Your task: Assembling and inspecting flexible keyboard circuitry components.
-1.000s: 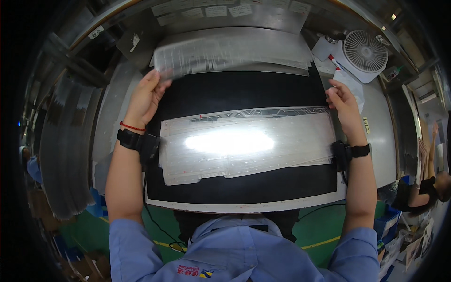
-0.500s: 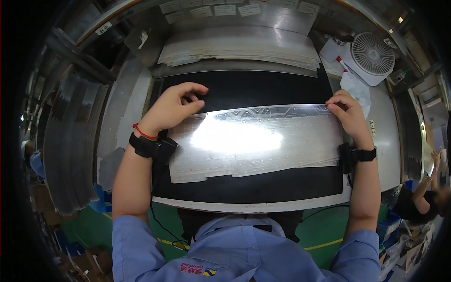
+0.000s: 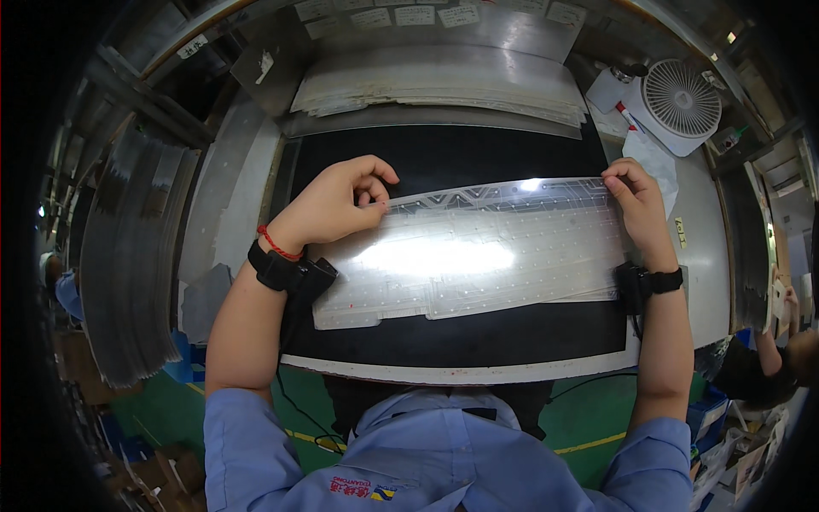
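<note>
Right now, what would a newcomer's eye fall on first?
Probably the glare-lit translucent sheets on the black mat, at the centre. The right hand pinches a far right corner; the left hand is at the far edge, further left. A round white fan stands out at upper right.

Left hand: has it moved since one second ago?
Yes: against the black mat, the left hand has moved rightward and toward the mat's near edge.
</note>
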Available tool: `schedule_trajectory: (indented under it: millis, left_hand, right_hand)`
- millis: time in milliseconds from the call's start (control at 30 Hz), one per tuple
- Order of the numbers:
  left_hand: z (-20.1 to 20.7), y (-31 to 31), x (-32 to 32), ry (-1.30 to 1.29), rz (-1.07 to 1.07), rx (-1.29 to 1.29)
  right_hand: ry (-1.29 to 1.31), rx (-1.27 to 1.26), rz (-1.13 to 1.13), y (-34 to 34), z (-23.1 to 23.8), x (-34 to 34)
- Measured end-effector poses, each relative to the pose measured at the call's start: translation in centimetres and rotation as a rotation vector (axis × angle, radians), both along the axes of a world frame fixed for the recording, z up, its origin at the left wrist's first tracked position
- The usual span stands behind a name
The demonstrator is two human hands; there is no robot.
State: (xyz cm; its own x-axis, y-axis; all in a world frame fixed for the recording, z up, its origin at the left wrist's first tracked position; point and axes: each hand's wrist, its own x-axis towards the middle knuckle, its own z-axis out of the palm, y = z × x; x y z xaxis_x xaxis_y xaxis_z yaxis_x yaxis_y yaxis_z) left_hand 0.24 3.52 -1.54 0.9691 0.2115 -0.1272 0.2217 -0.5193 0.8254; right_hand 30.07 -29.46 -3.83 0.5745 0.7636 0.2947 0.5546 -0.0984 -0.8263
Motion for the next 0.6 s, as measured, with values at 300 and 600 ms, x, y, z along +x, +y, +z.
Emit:
schedule_trajectory:
  millis: [300, 600]
  left_hand:
    - [-0.39, 0.16, 0.06, -0.020, 0.063, -0.107]
    - [-0.62, 0.15, 0.18, -0.035, 0.098, -0.113]
  right_hand:
    - [0.002, -0.015, -0.021, 0.00, -0.01, -0.06]
    - [-0.005, -0.015, -0.036, -0.01, -0.11, -0.02]
